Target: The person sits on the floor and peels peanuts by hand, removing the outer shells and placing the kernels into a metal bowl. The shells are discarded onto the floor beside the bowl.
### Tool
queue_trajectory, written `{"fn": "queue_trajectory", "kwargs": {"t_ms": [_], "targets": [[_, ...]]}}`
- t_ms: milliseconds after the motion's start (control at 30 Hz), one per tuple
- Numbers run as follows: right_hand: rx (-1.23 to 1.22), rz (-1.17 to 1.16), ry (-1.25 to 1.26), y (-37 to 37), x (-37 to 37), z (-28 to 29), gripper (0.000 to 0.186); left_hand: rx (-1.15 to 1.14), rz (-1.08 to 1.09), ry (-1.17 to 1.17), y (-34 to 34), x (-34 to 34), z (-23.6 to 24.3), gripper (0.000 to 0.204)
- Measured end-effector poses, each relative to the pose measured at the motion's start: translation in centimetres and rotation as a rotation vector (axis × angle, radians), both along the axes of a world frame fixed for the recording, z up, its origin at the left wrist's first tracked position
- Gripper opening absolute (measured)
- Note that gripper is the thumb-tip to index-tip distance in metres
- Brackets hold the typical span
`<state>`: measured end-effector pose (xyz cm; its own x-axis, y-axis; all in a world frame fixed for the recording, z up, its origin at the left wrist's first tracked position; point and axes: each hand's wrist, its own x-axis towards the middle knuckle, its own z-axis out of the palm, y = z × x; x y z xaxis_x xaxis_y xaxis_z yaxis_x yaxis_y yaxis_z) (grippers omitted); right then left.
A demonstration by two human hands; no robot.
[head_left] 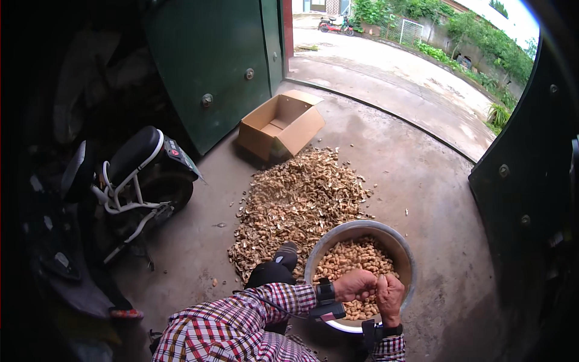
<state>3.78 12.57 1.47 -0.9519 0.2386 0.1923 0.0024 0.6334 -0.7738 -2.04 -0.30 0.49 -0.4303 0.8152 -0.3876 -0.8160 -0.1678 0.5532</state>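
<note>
Over a wide metal basin [405, 247] of unshelled peanuts [350, 258], my two hands meet with their fingertips together. My left hand [354, 285] comes in from the left, its fingers curled into a pinch. Beside it my right hand [390, 297] is closed, thumb and fingers pressed together. Whatever lies between the fingers is too small and covered to make out. Just beyond the basin, to the left, a large heap of broken peanut shells [295, 196] spreads over the concrete floor.
An open cardboard box [280, 125] stands behind the heap, near a green metal door [211, 66]. At the left is a parked electric scooter [142, 169]. My shoe [286, 256] rests at the heap's near edge. Outside the doorway are a paved yard and a red scooter [336, 26].
</note>
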Motion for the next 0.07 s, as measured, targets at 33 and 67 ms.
{"fn": "queue_trajectory", "kwargs": {"t_ms": [33,67], "targets": [[-0.151,-0.021,-0.001,-0.31,-0.12,0.65,0.028,0.022,0.023,-0.024,0.05,0.0,-0.04,0.014],[-0.302,-0.043,-0.003,-0.63,-0.27,1.5,0.028,0.044,0.046,-0.049,0.16,-0.01,-0.09,0.014]]}}
